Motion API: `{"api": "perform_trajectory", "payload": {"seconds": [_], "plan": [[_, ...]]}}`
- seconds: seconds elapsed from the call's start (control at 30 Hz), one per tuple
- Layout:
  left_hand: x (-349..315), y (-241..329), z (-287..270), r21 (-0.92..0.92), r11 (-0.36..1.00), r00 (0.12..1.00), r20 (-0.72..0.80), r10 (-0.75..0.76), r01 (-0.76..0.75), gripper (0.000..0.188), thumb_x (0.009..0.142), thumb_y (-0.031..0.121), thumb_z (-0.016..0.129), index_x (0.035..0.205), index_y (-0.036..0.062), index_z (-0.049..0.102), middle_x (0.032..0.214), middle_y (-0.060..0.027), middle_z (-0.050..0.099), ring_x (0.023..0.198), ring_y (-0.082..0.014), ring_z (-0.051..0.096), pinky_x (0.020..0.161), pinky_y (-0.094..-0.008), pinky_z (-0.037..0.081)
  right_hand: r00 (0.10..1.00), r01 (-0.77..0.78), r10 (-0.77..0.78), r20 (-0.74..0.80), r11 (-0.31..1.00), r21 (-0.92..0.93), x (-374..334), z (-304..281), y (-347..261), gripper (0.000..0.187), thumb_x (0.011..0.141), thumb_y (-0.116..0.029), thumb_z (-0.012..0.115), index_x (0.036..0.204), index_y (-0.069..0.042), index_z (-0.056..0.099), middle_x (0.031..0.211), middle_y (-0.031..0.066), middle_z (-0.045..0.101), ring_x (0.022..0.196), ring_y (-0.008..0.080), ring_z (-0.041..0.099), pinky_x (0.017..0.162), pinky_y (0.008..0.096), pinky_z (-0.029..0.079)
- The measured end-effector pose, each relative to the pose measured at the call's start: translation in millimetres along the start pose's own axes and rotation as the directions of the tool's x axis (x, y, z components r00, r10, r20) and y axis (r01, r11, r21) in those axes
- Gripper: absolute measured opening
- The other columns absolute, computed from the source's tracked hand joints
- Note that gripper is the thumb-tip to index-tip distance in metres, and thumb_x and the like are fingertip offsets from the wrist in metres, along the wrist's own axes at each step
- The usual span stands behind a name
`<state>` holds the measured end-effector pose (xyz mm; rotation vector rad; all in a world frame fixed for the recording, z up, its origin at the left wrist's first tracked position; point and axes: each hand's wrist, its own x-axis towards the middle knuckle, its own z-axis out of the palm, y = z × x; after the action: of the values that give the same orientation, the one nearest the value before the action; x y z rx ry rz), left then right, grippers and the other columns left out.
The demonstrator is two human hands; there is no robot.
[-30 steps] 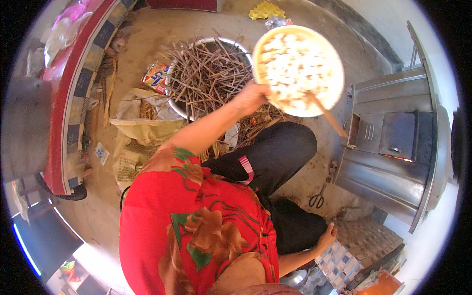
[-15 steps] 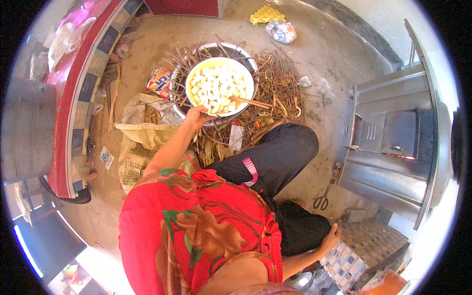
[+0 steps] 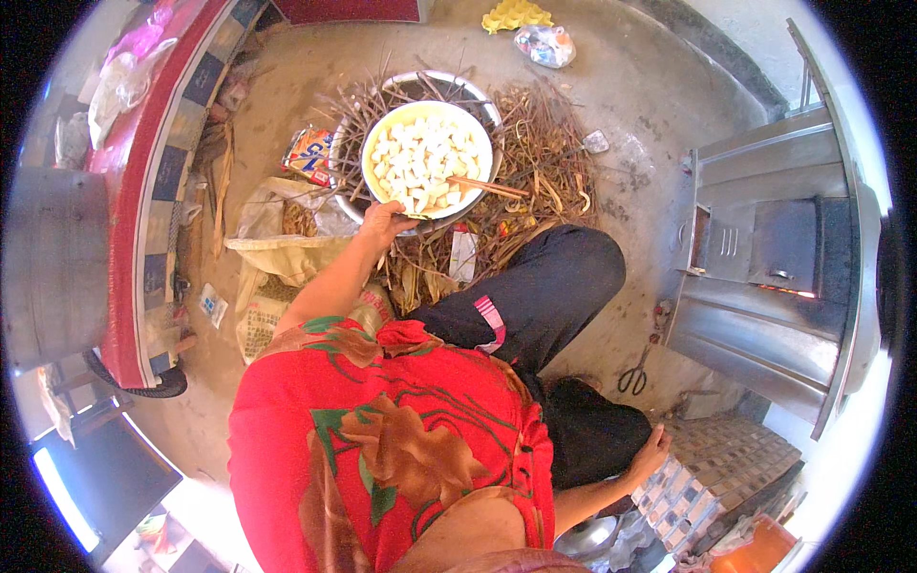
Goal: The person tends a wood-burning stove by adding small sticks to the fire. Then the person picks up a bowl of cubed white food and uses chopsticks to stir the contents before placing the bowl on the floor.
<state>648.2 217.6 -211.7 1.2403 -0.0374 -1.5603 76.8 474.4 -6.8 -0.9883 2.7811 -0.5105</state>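
Note:
My left hand is closed on the near rim of a round pale-yellow bowl, thumb at the edge. White chunks of cut food fill much of it. Two brown chopsticks lean over the bowl's right rim, their tips among the chunks. Below the bowl, a larger metal basin holds dry twigs. Beside my bent knee at the lower right, my right hand rests with its fingers extended and nothing visible in it. Part of that hand is hard to make out.
Brushwood lies right of the basin, with an open woven sack to the left. A metal stove with a glowing slot stands at the right. Scissor-handled tongs lie on the floor. A red-edged counter runs along the left.
The whole view has shifted slightly. My left hand stays on the bowl's rim, and my right hand stays beside the knee.

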Motion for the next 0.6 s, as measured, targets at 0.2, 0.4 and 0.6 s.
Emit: {"api": "perform_trajectory", "payload": {"seconds": [0.2, 0.4, 0.6], "plan": [[-58.8, -8.6, 5.1, 0.275, 0.959, 0.982, -0.187, -0.013, 0.065, 0.034, 0.074, 0.015, 0.057, 0.102, 0.0003, 0.045, 0.083, -0.0119, 0.052, 0.067, -0.0219, 0.057, 0.052, -0.0342, 0.051, 0.997, 0.072, -0.071, 0.014, 0.991, -0.115, -1.0, 4.8, -2.0, 0.042, 0.087, -0.044, 0.048, 0.097, -0.004, 0.058, 0.097, 0.0164, 0.061, 0.09, 0.0339, 0.056, 0.076, 0.0401, 0.043], [-140.6, 11.5, 105.8, 0.506, 0.831, 0.776, 0.61, -0.156, -0.23, 0.025, 0.077, 0.015, 0.06, 0.099, 0.005, 0.055, 0.083, -0.0062, 0.057, 0.07, -0.0145, 0.057, 0.054, -0.0256, 0.047, 0.992, 0.124, -0.126, -0.009, 0.983, -0.132, -9.8, 9.8, -9.6, 0.036, 0.087, -0.039, 0.049, 0.095, -0.005, 0.057, 0.091, 0.0166, 0.062, 0.084, 0.0351, 0.057, 0.072, 0.0413, 0.043], [-259.0, 27.4, 276.2, 0.4, 0.892, -0.485, 0.75, -0.451, -0.212, 0.03, 0.084, 0.03, 0.061, 0.096, 0.0024, 0.06, 0.09, -0.0059, 0.062, 0.081, -0.0154, 0.061, 0.071, -0.0277, 0.05, 0.996, 0.074, -0.082, -0.038, 0.983, -0.167, -7.0, 14.5, -22.9, 0.029, 0.085, -0.033, 0.052, 0.091, -0.005, 0.057, 0.088, 0.0162, 0.061, 0.081, 0.0348, 0.057, 0.072, 0.0418, 0.043]]}}
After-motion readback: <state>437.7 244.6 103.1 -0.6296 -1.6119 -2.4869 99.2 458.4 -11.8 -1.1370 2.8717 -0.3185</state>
